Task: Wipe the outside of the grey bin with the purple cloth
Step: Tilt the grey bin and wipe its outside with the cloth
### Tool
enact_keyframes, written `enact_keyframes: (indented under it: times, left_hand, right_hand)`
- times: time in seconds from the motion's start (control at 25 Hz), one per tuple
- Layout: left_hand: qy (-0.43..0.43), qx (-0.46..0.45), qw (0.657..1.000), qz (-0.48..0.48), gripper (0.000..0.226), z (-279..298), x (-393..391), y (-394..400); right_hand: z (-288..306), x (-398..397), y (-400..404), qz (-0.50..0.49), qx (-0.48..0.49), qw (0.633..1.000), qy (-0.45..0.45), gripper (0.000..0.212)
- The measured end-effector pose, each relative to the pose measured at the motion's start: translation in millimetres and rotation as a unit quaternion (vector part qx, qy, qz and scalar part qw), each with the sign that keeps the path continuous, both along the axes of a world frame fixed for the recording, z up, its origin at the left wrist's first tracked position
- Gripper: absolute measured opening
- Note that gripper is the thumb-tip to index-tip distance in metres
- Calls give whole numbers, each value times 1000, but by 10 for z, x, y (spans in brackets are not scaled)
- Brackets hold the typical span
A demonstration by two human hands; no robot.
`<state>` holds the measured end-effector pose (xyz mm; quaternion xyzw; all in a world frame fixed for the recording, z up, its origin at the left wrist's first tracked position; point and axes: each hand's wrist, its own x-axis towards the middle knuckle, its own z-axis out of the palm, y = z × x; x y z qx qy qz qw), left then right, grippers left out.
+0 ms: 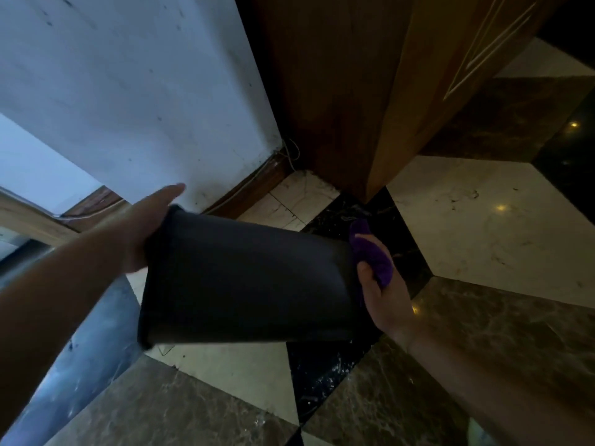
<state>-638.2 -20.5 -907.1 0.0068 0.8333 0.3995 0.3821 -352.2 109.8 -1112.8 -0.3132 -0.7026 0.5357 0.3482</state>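
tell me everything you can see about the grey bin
The grey bin looks like dark, smooth, matte plastic, tapered, with a rolled rim at its wider open end. It is tipped on its side above the tiled floor, rim toward the left. The left hand grips the rim; the right hand presses the purple cloth against its narrower base end. Its inside is hidden.

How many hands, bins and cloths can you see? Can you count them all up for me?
Hands: 2, the left hand gripping the bin's rim and the right hand holding the cloth.
Grey bin: 1, tipped on its side.
Purple cloth: 1, pressed against the bin's base end.
Total: 4
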Motion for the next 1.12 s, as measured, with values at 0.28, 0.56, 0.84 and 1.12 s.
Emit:
enact_keyframes:
  times: [0.28, 0.56, 0.84, 1.12]
  left_hand:
    - [423, -4, 893, -155, 47, -43, 344, 409]
    - [358, 94, 885, -283, 46, -239, 677, 154]
    - [325, 75, 906, -259, 43, -337, 573, 99]
    - [418, -53, 815, -398, 19, -411, 414, 117]
  right_hand:
    - [155, -180, -57, -161, -479, 858, 96, 51]
    - [-81, -103, -173, -236, -498, 834, 30, 60]
    - [-124, -26, -420, -197, -421, 885, -13, 47]
    - [-4, -20, -319, -196, -386, 895, -104, 33]
